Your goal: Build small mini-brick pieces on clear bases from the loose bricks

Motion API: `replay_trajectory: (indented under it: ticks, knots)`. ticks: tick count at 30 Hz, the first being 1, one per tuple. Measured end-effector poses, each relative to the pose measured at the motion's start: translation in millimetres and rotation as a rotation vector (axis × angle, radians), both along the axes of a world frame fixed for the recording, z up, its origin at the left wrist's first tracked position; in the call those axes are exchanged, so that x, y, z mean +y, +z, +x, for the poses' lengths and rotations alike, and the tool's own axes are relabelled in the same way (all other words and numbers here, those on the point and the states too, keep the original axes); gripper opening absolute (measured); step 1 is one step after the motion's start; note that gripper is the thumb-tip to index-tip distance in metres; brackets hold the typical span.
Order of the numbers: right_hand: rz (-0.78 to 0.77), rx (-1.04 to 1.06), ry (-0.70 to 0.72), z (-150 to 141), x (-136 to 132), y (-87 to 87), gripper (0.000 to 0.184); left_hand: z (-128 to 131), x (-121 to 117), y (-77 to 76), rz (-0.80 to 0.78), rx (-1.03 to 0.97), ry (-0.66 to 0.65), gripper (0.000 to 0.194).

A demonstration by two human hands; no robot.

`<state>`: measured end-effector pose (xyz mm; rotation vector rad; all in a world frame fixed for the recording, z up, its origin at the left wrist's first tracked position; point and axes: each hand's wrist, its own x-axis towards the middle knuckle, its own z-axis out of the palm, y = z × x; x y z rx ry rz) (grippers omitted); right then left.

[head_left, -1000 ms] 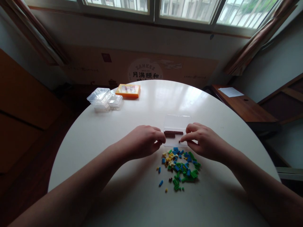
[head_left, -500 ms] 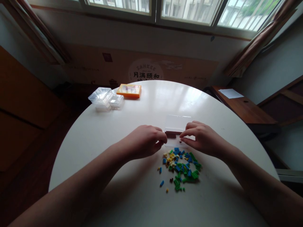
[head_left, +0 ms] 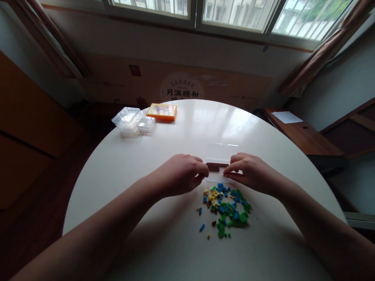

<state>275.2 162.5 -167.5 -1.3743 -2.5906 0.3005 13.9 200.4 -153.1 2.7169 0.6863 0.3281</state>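
Note:
A clear plastic case (head_left: 222, 152) lies open on the table, its lid tilted back. Inside it, dark brown building bricks (head_left: 213, 167) sit lined up in rows. My left hand (head_left: 187, 173) is at the case's left edge with fingers curled closed; what they hold, if anything, is hidden. At the case's right side my right hand (head_left: 247, 169) pinches a tiny dark brick (head_left: 224, 175) between thumb and fingertip. Just in front of the case spreads a pile of loose green bricks (head_left: 242, 217), blue bricks (head_left: 222, 209) and yellow and cream ones.
The round white table (head_left: 117, 203) bears clear plastic boxes (head_left: 127, 119) and an orange box (head_left: 162, 112) at the back left. A few stray bricks, such as a blue one (head_left: 202, 227), lie left of the pile. A wooden desk (head_left: 304, 136) holding paper stands to the right.
My right fingertips have closed on the tiny dark brick, which lay just below them before. My left hand stays at the case's edge. The whole view has shifted slightly.

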Motion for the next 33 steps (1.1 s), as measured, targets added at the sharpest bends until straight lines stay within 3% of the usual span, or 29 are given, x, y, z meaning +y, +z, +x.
replay_trajectory:
  ticks: [5,10,18,33]
  knots:
    - [-0.065,-0.014,-0.071,-5.6,-3.0,2.2,0.018,0.7,-1.2,-0.5,0.015,0.001,0.002,0.019]
    - [-0.037,0.006,-0.119,-8.7,-3.5,-0.8,0.019,1.5,-1.1,-1.9,0.002,0.004,-0.002,0.02]
    - [0.004,0.021,-0.1,-5.1,-13.3,5.0,0.026,0.5,-0.5,-0.9,0.012,-0.006,-0.011,0.018]
    - [-0.002,0.037,-0.141,-4.2,-13.0,-1.7,0.03,1.1,1.1,-3.7,0.019,-0.009,-0.023,0.02]
